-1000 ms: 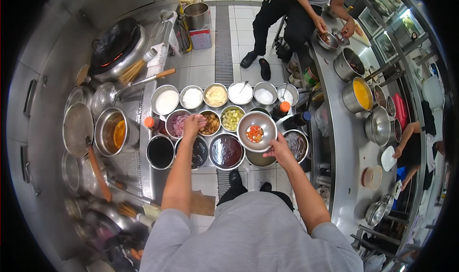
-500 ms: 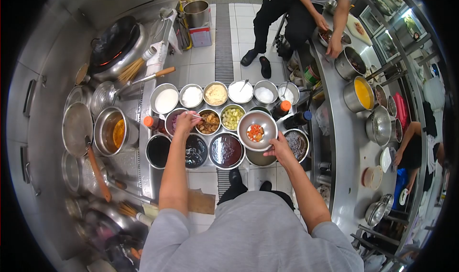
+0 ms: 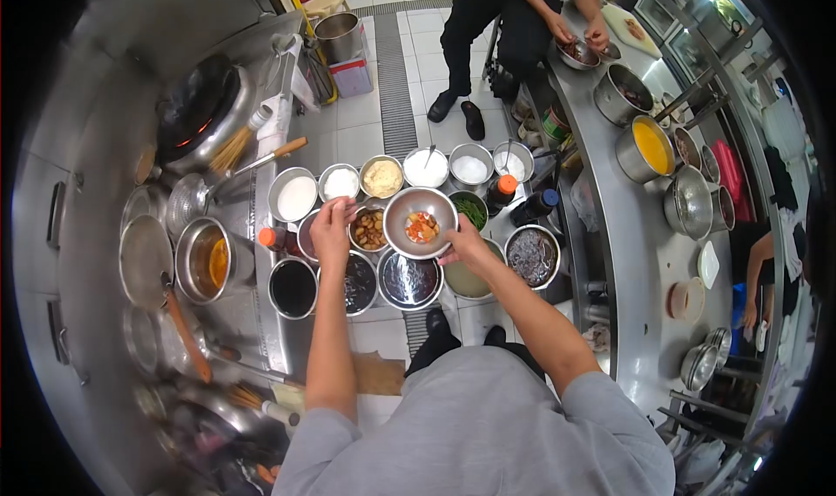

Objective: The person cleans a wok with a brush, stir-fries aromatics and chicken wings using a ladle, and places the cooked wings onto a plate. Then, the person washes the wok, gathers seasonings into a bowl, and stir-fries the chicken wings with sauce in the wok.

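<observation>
My right hand (image 3: pixel 468 247) grips the right rim of a metal bowl (image 3: pixel 397 228), with red, orange and tan chopped pieces (image 3: pixel 422 228) in its bottom. The bowl is over the rows of containers and hides part of them. My left hand (image 3: pixel 333 228) is left of the bowl, fingers pinched together; what they hold, if anything, is too small to make out. Beneath and beside that hand are a partly covered container (image 3: pixel 306 236) and a container of brown chopped pieces (image 3: pixel 370 229). Chopped greens (image 3: pixel 470 209) show just right of the bowl.
Pots of dark liquid (image 3: pixel 294 287) line the near row; tubs of white powder (image 3: pixel 427 167) the far row. Orange-capped (image 3: pixel 502 191) and blue-capped (image 3: pixel 535 207) bottles stand right. A smoking wok (image 3: pixel 196 104) is at left. Another person's hands (image 3: pixel 579 43) work over a bowl.
The bowl has moved left with my right hand, and tan pieces now show among the red ones. My left hand has drawn back from over the brown pieces.
</observation>
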Demonstrator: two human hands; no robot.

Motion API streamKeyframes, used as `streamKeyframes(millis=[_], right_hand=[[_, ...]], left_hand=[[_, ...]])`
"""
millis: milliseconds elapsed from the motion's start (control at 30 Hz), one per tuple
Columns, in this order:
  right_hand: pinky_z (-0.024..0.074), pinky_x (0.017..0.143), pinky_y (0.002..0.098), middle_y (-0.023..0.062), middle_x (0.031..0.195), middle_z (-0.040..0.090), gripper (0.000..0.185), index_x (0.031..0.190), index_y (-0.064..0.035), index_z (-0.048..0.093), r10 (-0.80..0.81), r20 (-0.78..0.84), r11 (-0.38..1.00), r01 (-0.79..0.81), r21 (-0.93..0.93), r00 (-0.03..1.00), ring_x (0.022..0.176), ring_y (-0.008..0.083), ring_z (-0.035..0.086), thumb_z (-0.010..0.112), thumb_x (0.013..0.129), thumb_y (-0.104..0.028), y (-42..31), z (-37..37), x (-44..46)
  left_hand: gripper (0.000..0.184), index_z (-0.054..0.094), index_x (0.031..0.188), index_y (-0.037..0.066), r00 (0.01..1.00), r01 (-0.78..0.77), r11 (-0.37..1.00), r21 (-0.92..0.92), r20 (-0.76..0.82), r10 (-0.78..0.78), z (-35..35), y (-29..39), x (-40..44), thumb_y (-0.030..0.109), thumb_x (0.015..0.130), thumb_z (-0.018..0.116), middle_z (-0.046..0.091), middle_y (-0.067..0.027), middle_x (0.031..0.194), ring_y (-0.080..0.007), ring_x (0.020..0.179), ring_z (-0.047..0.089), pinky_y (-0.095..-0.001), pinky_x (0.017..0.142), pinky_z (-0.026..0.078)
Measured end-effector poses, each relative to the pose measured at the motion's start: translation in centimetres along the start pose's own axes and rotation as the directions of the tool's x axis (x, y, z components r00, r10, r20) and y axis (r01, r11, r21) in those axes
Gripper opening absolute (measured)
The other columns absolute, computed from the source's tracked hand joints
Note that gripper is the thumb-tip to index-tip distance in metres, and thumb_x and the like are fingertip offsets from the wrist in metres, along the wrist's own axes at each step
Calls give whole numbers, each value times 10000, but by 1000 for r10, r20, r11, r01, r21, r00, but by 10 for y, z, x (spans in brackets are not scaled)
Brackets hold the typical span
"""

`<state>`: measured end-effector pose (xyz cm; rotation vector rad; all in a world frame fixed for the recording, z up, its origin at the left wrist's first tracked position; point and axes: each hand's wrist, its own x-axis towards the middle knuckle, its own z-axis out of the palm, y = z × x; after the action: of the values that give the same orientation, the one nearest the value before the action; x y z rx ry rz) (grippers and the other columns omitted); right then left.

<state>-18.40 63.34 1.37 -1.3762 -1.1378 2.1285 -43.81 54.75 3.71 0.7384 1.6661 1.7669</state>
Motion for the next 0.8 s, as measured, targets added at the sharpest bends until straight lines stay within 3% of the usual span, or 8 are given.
streamKeyframes(millis=[100, 200, 233, 333, 433, 533, 633, 800], right_hand=[[598, 484, 337, 156, 988, 588, 433, 1273, -40, 395, -24, -33, 998, 26, 57, 999, 641, 213, 643, 508, 855, -35, 10, -9, -11], [597, 486, 336, 158, 1000, 584, 472, 1309, -40, 379, -48, 8, 998, 47, 47, 999, 643, 207, 643, 503, 854, -21, 19, -32, -34], [598, 487, 337, 161, 1010, 583, 487, 1324, -37, 372, -60, 26, 997, 59, 45, 998, 648, 205, 645, 502, 855, -15, 16, -35, -46], [604, 491, 328, 167, 1044, 587, 517, 1341, -27, 365, -66, 1, 998, 66, -12, 998, 652, 203, 655, 512, 847, 9, 12, -47, -79], [608, 494, 316, 163, 1070, 589, 545, 1343, -33, 370, -92, 47, 994, 94, -59, 995, 660, 211, 660, 523, 823, 28, 14, -54, -108], [609, 504, 332, 162, 1132, 571, 626, 1387, -51, 342, -93, 150, 986, 112, -123, 984, 757, 230, 672, 533, 793, 2, 25, -48, -133], [608, 518, 342, 167, 1191, 542, 666, 1405, -64, 329, 14, 384, 998, 7, -55, 923, 834, 247, 670, 535, 773, -32, 58, -36, -145], [597, 526, 359, 142, 1054, 613, 495, 1264, -23, 432, 297, 543, 953, -205, -224, 785, 759, 242, 662, 523, 778, -49, 143, 9, -156]], left_hand=[[249, 672, 1029, -44, 998, -51, 955, 291, -30, 62, -15, -45, -8, 159, 989, 535, 711, -123, 937, -182, 866, 690, -287, 765, 546], [213, 692, 1058, -2, 962, -262, 731, 630, 232, 146, -5, -65, -35, 57, 909, 552, 700, -171, 1038, -305, 972, 670, -384, 864, 506], [250, 693, 1084, 11, 907, -413, 598, 687, 372, 200, -4, -74, -42, 20, 879, 549, 691, -172, 1079, -342, 1028, 649, -403, 915, 491], [427, 645, 1198, 36, 855, -518, 472, 713, 424, 299, 1, -69, -71, -35, 789, 541, 611, -173, 1246, -380, 1232, 508, -436, 1093, 355], [392, 639, 1183, 26, 885, -456, 589, 667, 269, 381, 3, -38, -113, 3, 802, 551, 603, -177, 1242, -371, 1222, 507, -435, 1071, 367], [293, 626, 1170, 37, 989, -142, 912, 384, 81, 120, -4, -27, -182, 190, 934, 543, 635, -161, 1167, -321, 1064, 610, -406, 938, 459], [299, 620, 1151, 47, 982, -63, 922, 382, -140, 125, -15, 2, -291, 261, 946, 581, 648, -128, 1100, -253, 1017, 618, -374, 857, 483], [277, 619, 954, 22, 917, 282, 799, 531, -394, -62, -60, 27, -472, 296, 944, 585, 640, -135, 883, -274, 832, 632, -377, 749, 499]])
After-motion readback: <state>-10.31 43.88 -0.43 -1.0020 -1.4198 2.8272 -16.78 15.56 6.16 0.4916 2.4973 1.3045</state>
